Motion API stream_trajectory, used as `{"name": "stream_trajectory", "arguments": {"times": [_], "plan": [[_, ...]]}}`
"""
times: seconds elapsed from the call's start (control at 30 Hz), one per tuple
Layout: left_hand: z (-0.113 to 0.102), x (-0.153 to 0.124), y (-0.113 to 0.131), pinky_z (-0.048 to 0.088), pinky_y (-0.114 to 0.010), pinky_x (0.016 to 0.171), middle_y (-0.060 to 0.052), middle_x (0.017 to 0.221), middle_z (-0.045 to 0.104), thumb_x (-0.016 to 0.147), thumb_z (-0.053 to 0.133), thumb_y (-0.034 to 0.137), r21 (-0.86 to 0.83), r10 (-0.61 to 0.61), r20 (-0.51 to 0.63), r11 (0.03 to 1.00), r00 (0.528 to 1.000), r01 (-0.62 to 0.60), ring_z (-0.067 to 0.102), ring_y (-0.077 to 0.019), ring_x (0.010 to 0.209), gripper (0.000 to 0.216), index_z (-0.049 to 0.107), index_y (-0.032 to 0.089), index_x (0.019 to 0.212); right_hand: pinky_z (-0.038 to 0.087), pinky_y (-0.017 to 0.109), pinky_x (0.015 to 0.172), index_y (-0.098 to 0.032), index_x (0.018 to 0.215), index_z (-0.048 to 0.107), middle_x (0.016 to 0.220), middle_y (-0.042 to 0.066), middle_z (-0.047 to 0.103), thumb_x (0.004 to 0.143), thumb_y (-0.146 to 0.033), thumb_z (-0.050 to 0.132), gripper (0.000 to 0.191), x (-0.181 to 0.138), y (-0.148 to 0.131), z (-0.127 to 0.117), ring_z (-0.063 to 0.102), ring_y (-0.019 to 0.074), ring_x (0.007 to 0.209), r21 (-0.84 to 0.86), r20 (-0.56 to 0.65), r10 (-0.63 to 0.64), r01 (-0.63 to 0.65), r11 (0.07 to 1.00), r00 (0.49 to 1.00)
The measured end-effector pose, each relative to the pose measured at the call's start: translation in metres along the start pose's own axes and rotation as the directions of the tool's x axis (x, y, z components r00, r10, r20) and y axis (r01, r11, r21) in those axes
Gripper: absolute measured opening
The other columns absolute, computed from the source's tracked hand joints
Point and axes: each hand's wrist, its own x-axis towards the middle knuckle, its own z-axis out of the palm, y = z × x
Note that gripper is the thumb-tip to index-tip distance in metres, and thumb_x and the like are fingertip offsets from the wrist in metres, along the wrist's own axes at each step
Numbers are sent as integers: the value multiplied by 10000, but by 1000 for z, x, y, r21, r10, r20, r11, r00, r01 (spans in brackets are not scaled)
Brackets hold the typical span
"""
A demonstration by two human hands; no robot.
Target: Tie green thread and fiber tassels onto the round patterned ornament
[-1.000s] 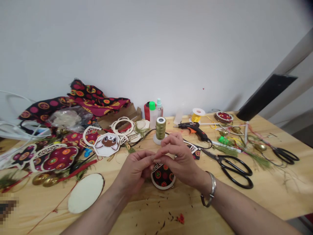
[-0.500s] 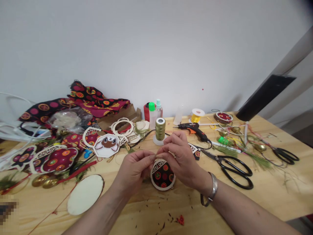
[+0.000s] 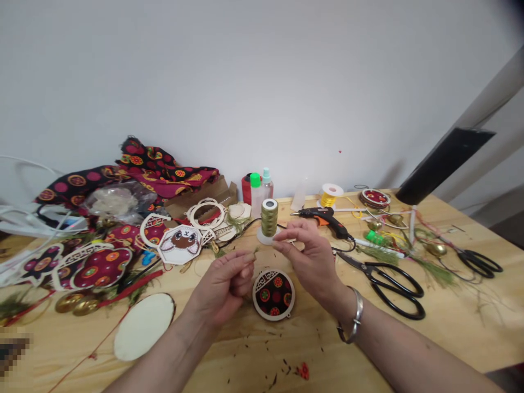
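Note:
My left hand [image 3: 223, 284] and my right hand [image 3: 309, 259] hover over the wooden table [image 3: 409, 338], a short gap between them. Each hand pinches its thumb and forefinger on a thin olive thread, barely visible. Below and between them lies a round wooden ornament [image 3: 273, 295] faced with dark fabric with red and green dots. An olive-gold thread spool [image 3: 269, 219] stands upright just behind my fingers.
Large black scissors [image 3: 388, 284] lie to the right, a smaller pair [image 3: 478, 261] further right. A black glue gun [image 3: 325, 218], a yellow wire spool [image 3: 329, 194] and bottles [image 3: 258, 194] stand at the back. Patterned fabric [image 3: 135, 169], wooden ornaments [image 3: 96, 267] and an oval wooden disc [image 3: 143, 325] fill the left.
My hands were pressed together above the round ornament. They have drawn apart sideways and risen slightly, leaving the ornament fully exposed on the table.

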Motion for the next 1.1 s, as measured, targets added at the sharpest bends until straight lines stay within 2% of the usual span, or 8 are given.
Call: {"name": "stream_trajectory", "arguments": {"times": [0.2, 0.6, 0.9, 1.1], "plan": [[0, -1, -1, 160, -129, 354, 84, 414, 396, 631, 729, 211, 29, 30, -10, 999, 999, -30, 219, -5, 367, 185, 583, 116, 570, 403, 360, 808, -278, 768, 700, 810, 8, 522, 716, -192, 697, 100, -8, -5, 3, 482, 177, 872, 39, 119, -90, 86, 996, 989], [2, -2, -4, 178, -129, 365, 67, 410, 437, 620, 747, 261, 129, 57, -14, 990, 998, -55, 273, 0, 364, 160, 678, 118, 639, 365, 344, 805, -237, 709, 679, 769, -7, 490, 754, -154, 657, 98, -7, -11, -1, 459, 154, 827, 10, 182, -181, 182, 983, 966], [3, -3, -6, 214, -137, 372, 54, 398, 482, 603, 753, 262, 211, 80, -52, 975, 995, -67, 338, -14, 365, 143, 692, 136, 631, 332, 323, 833, -186, 715, 625, 831, 10, 509, 793, -142, 603, 92, -6, -17, -4, 434, 153, 873, -46, 298, -173, 195, 980, 939], [2, -4, -4, 212, -138, 371, 52, 401, 499, 607, 749, 260, 290, 91, -37, 954, 995, -76, 345, -14, 364, 140, 687, 135, 620, 316, 344, 895, -186, 731, 610, 925, 26, 479, 795, -175, 600, 66, -4, -21, -11, 417, 166, 960, -108, 379, -129, 183, 977, 916]]}}
